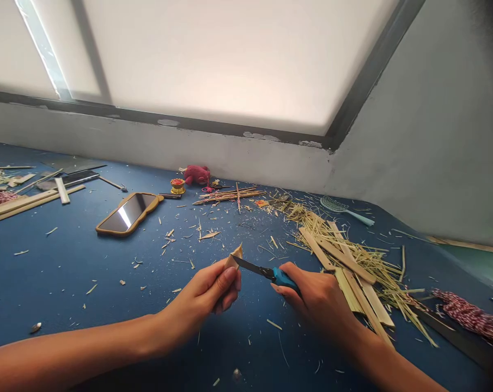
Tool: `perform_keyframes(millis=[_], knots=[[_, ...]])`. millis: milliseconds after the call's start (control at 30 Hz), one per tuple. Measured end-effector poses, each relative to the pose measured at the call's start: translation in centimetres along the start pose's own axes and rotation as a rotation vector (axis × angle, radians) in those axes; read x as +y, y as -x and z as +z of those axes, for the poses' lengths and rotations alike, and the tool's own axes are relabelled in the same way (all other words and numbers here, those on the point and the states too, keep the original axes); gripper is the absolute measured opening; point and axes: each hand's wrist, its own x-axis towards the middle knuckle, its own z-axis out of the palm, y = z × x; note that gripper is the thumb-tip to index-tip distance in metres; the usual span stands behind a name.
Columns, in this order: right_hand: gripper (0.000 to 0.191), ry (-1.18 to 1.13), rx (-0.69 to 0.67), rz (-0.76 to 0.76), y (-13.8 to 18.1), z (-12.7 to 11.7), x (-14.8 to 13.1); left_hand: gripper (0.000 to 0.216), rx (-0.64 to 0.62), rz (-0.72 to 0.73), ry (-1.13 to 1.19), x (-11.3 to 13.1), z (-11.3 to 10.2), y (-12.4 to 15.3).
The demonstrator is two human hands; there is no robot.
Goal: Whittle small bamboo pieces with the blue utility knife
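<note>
Between the thumb and fingers of my left hand (213,288) is a small pale piece of wood or bamboo (232,260) with a pointed tip. My right hand (315,294) is wrapped round the blue handle of a utility knife (285,279). Its dark blade points left, and the end of it meets the small piece just above my left thumb. My palm and fingers hide the lower part of the piece. Beyond my hands, a leaf-shaped shaving (210,235) lies among small chips.
At right, flat bamboo strips (346,256) lie on a heap of thin slivers, with red-and-white cord (470,316) nearer me. A hairbrush (346,209), bundled sticks (230,194) and a pink plush toy (197,174) sit along the back. A mirror-like phone (129,213) lies left of centre.
</note>
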Motion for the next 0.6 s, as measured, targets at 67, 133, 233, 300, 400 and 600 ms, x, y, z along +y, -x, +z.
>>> perform_keyframes(millis=[67, 133, 233, 300, 400, 600], knots=[[0.042, 0.007, -0.007, -0.006, 0.1, 0.1, 0.1, 0.034, 0.001, 0.004, -0.013, -0.1, -0.2, 0.0], [0.04, 0.013, -0.008, -0.01, 0.2, 0.2, 0.2, 0.034, -0.003, 0.016, -0.033, -0.2, -0.3, -0.1], [0.04, 0.009, -0.013, -0.011, 0.4, 0.3, 0.4, 0.035, 0.002, 0.035, -0.078, -0.3, -0.4, -0.1], [0.041, 0.005, -0.008, -0.017, 0.4, 0.3, 0.4, 0.036, 0.027, 0.045, -0.107, -0.4, -0.3, 0.0], [0.045, -0.005, 0.025, -0.034, 0.1, 0.1, 0.3, 0.035, 0.045, 0.03, -0.097, -0.8, -0.2, 0.3], [0.044, -0.03, 0.047, -0.045, 0.0, 0.2, -0.2, 0.035, 0.031, -0.02, -0.035, -1.6, -0.1, 0.5]])
